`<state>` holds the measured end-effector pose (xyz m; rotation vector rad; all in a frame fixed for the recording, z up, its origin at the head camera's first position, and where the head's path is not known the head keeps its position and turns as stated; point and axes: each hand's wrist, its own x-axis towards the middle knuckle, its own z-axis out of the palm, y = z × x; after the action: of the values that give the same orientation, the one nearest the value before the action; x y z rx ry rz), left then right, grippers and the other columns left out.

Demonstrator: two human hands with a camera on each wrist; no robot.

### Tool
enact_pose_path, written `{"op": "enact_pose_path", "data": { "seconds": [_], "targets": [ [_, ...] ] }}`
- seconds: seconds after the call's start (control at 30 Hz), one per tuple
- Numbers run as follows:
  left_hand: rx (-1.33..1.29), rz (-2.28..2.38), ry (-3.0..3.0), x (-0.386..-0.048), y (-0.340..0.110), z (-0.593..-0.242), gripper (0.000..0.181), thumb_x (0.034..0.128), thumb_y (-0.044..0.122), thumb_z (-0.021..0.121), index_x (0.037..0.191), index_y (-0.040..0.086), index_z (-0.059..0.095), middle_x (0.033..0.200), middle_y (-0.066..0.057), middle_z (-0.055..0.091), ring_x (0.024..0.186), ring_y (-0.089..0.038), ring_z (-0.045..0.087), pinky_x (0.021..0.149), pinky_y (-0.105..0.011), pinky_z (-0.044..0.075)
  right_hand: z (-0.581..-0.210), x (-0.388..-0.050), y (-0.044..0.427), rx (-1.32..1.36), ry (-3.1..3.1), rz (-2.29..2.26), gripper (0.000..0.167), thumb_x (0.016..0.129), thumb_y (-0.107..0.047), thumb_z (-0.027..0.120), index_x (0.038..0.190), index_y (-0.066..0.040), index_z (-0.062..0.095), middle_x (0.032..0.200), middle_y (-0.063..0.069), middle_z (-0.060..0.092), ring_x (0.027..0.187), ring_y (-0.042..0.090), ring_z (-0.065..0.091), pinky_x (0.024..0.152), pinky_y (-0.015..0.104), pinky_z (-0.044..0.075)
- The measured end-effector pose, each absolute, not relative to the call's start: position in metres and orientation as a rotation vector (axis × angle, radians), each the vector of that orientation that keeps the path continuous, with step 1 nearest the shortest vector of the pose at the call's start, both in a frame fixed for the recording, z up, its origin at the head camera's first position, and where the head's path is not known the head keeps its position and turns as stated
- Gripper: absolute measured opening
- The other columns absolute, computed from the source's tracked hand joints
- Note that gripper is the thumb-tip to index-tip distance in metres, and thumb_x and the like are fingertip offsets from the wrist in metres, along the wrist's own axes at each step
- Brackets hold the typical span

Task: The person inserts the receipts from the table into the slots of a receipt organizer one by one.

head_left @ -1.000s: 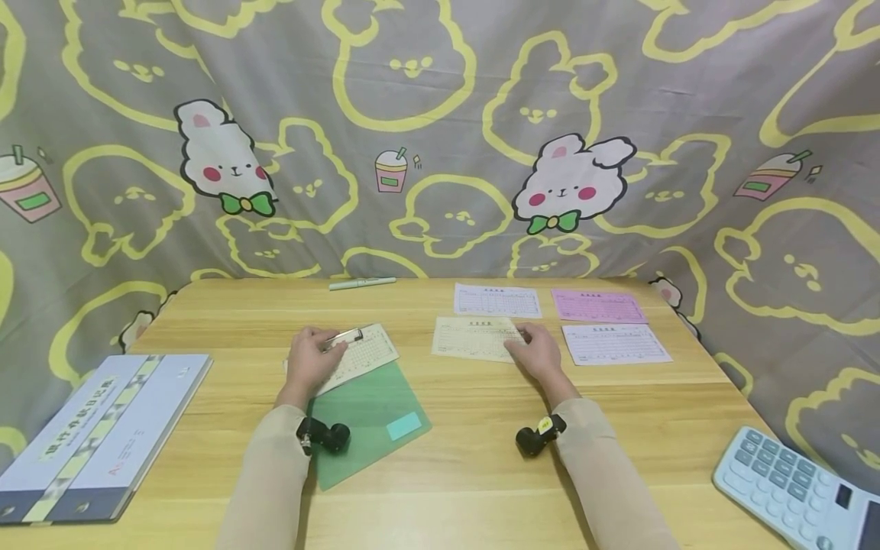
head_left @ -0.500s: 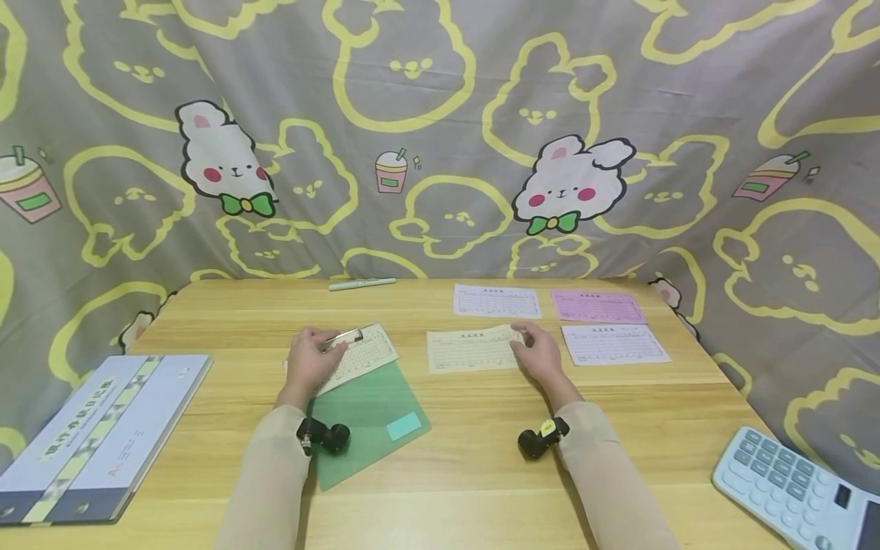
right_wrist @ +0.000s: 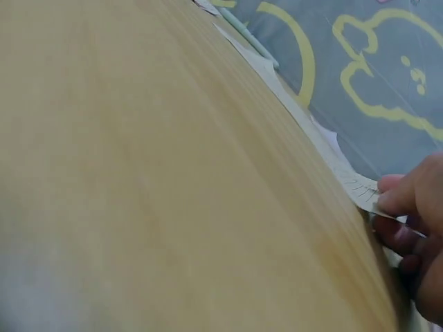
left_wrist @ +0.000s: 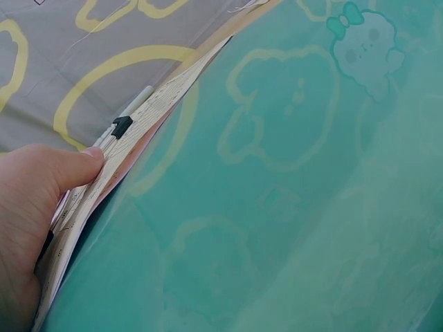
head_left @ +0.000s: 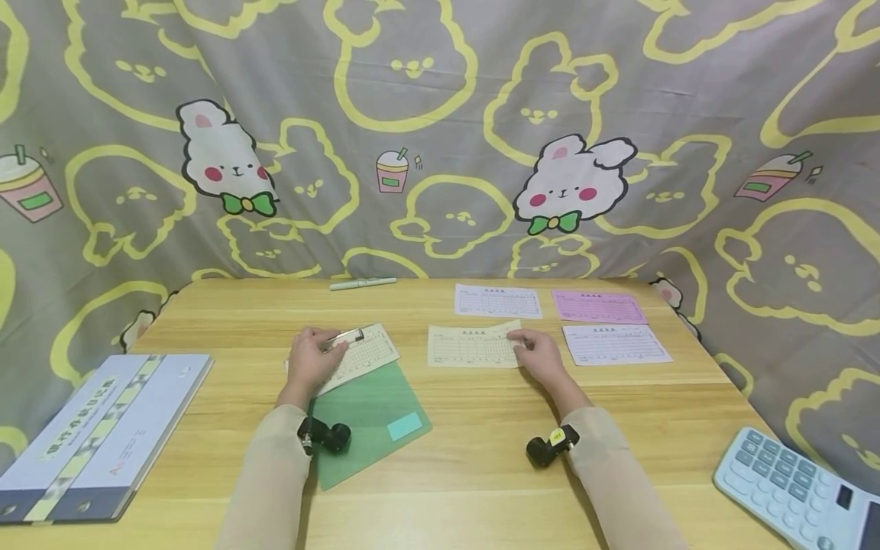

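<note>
My left hand (head_left: 312,360) grips the top of a green clipboard (head_left: 367,428), thumb on its metal clip (head_left: 348,335). Cream printed slips (head_left: 374,351) lie under that clip. In the left wrist view the thumb (left_wrist: 76,166) presses beside the clip's black end (left_wrist: 122,126); the fingers behind are hidden. To the right, my right hand (head_left: 541,357) pinches a cream printed slip (head_left: 470,349) at its right edge. That edge bends up between thumb and fingers in the right wrist view, where the slip (right_wrist: 360,190) appears nearly edge-on.
Two white slips (head_left: 498,301) (head_left: 616,345) and a pink slip (head_left: 600,307) lie on the wooden table (head_left: 440,496), beyond and right of the right hand. A pen (head_left: 363,283) rests at the back, a ledger (head_left: 103,435) at left, a calculator (head_left: 791,481) at right.
The cream slip in my right hand has shifted slightly left and nearer, then a little back, and its right corner now curls up. The left hand and clipboard stay put.
</note>
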<state>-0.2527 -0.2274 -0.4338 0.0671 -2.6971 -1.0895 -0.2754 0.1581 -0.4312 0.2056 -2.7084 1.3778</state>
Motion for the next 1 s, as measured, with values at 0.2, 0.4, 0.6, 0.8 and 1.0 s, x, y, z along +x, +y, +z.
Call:
{"op": "enact_pose_path", "data": {
  "seconds": [0.2, 0.4, 0.6, 0.8, 1.0],
  "targets": [
    [0.06, -1.098, -2.695, -0.252, -0.226, -0.434, 0.039, 0.0821, 0.028, 0.058, 0.112, 0.004, 0.057, 0.1, -0.01, 0.042, 0.095, -0.027, 0.035, 0.075, -0.042, 0.031, -0.426, -0.271, 0.16, 0.206, -2.668, 1.514, 0.028, 0.079, 0.004, 0.048, 0.104, -0.001, 0.061, 0.111, 0.018, 0.054, 0.098, 0.028, 0.049, 0.079, 0.038, 0.041],
    [0.06, -1.104, -2.684, -0.252, -0.227, -0.435, 0.038, 0.0818, 0.028, 0.058, 0.112, 0.005, 0.057, 0.099, -0.01, 0.043, 0.095, -0.027, 0.035, 0.074, -0.042, 0.031, -0.415, -0.266, 0.156, 0.164, -2.593, 1.787, 0.028, 0.081, 0.003, 0.048, 0.107, 0.0, 0.058, 0.098, 0.019, 0.055, 0.055, 0.009, 0.043, 0.049, 0.021, 0.039],
    [0.079, -1.139, -2.687, -0.253, -0.227, -0.434, 0.039, 0.0816, 0.028, 0.058, 0.112, 0.005, 0.057, 0.102, -0.011, 0.042, 0.097, -0.028, 0.034, 0.076, -0.042, 0.03, -0.404, -0.264, 0.151, 0.314, -2.524, 1.948, 0.033, 0.079, 0.005, 0.051, 0.112, 0.002, 0.054, 0.113, 0.014, 0.051, 0.062, 0.01, 0.049, 0.061, 0.029, 0.047],
    [0.078, -1.144, -2.692, -0.253, -0.227, -0.433, 0.038, 0.0815, 0.026, 0.058, 0.112, 0.004, 0.057, 0.103, -0.011, 0.042, 0.097, -0.028, 0.034, 0.077, -0.043, 0.029, -0.398, -0.263, 0.133, 0.523, -2.479, 2.103, 0.037, 0.078, 0.011, 0.049, 0.115, 0.007, 0.049, 0.123, 0.02, 0.042, 0.065, 0.013, 0.053, 0.065, 0.033, 0.048],
    [0.077, -1.132, -2.692, -0.253, -0.228, -0.433, 0.038, 0.0808, 0.026, 0.058, 0.111, 0.003, 0.057, 0.102, -0.012, 0.042, 0.097, -0.028, 0.034, 0.077, -0.043, 0.029, -0.404, -0.264, 0.109, 0.569, -2.509, 2.145, 0.038, 0.077, 0.011, 0.05, 0.114, 0.005, 0.051, 0.122, 0.017, 0.045, 0.069, 0.015, 0.056, 0.066, 0.033, 0.048]
  ]
}}
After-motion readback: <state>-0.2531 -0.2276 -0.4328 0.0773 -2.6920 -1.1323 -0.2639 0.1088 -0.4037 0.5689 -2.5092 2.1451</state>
